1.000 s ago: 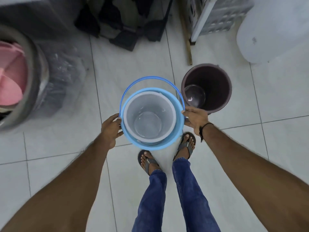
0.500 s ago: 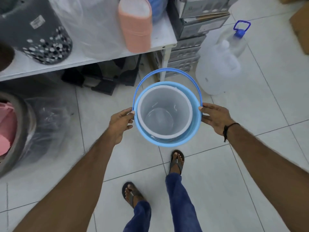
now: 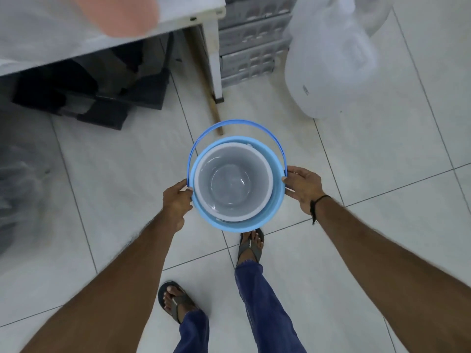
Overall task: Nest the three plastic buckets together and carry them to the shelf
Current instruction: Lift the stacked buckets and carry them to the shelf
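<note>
A light blue bucket point(image 3: 276, 184) with a darker blue handle hangs in the air above the tiled floor, a white bucket point(image 3: 233, 187) nested inside it. My left hand point(image 3: 177, 197) grips its left rim and my right hand point(image 3: 303, 187) grips its right rim. The handle lies tipped toward the far side. The dark brown bucket is out of view.
A white shelf point(image 3: 178, 19) with a pink item and plastic-wrapped goods runs along the top left, its leg point(image 3: 214, 59) ahead. Black items point(image 3: 89, 93) lie under it. Grey crates point(image 3: 249, 39) and a large clear water jug point(image 3: 331, 72) stand at right. My sandalled feet are below.
I have lifted the nested blue and white buckets and stepped away from the brown bucket, which has left the view. The shelf leg and water jug are now closer.
</note>
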### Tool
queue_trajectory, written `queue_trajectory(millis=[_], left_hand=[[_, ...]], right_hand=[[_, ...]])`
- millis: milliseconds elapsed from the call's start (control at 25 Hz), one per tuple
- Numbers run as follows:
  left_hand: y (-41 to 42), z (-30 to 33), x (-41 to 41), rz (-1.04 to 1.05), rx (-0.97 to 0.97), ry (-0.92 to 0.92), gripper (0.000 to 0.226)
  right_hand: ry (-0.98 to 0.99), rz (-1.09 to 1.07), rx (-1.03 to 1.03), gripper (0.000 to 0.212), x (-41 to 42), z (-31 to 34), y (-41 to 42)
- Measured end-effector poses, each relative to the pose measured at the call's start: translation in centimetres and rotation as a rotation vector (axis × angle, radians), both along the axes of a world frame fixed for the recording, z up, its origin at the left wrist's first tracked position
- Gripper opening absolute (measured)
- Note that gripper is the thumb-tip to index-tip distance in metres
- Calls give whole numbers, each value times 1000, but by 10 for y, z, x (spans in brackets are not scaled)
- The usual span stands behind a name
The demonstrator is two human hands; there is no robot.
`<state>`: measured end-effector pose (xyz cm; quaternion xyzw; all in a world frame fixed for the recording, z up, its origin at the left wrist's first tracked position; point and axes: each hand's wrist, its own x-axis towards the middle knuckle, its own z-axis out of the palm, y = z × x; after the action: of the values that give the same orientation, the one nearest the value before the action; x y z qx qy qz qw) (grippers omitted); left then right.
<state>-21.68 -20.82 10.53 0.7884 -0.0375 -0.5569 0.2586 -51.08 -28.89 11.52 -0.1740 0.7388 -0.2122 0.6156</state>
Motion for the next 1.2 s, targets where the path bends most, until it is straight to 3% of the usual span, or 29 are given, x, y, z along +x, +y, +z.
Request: queue_trajectory(millis=[160,360,480,560,680,840,1200], left_hand=[[0,-63,-4,-36,86,-10,51],[5,-105,-3,-42,75,-120,45],[10,-112,0,26,83,25,52],[13,-112,2,57,88,160,43],[15,-103,10,81,77,202,35],[32,-57,43,93,68,167,36],[122,190,173,104,-57,64,28]], right_hand=[[51,-7,45,30,-1,-66,1],[218,35,64,9,-1,-113,0],[221,68,102,17,0,-121,0],[129,29,187,24,3,-120,2],[81,26,223,27,9,-111,5],[70,97,195,33,28,-65,17],[-45,364,91,55,140,179,71]])
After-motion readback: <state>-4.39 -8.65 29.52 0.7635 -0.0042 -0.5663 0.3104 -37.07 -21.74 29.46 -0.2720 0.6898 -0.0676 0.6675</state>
